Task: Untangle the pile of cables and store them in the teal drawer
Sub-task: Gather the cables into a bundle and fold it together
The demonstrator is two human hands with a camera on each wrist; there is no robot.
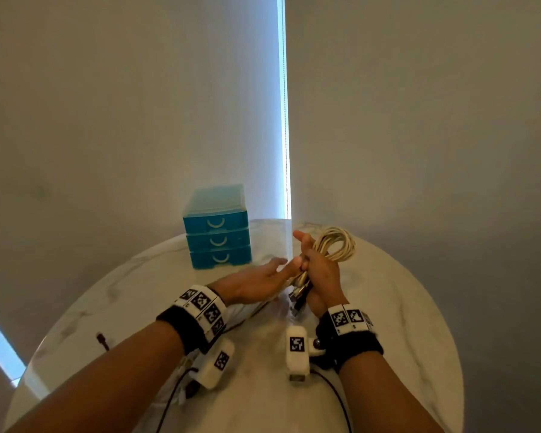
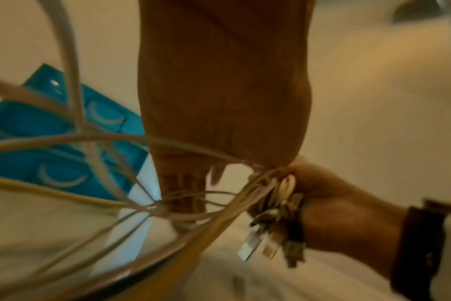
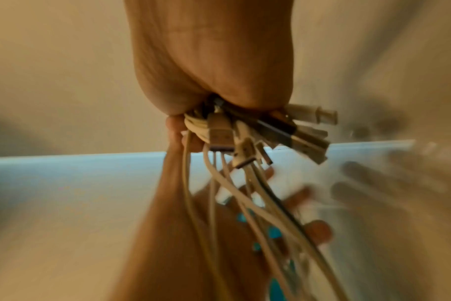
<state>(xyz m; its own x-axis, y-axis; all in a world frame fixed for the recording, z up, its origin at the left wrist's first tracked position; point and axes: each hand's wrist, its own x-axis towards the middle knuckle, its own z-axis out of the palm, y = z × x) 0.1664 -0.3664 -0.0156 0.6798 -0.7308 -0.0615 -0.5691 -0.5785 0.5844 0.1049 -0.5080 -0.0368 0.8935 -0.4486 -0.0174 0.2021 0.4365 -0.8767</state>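
The teal three-drawer unit (image 1: 216, 232) stands at the back of the table, all drawers closed; it also shows behind the cable loops (image 2: 52, 132). My right hand (image 1: 317, 270) grips a bundle of cream and dark cables (image 1: 336, 245) above the table. Its loops rise beyond the fist, and the plug ends (image 1: 297, 296) hang below it. The plugs (image 3: 270, 132) fan out from under my right palm (image 3: 206, 61). My left hand (image 1: 263, 278) lies with straight fingers beside the bundle, fingertips against it. The left palm (image 2: 219, 81) holds nothing, and loops (image 2: 95, 142) sweep past it.
The round marble table (image 1: 403, 307) sits against a grey wall, with a bright window strip (image 1: 283, 120) behind it. A small dark object (image 1: 102, 340) lies near the table's left edge. Black leads (image 1: 334, 398) trail from my wrist cameras over the near side.
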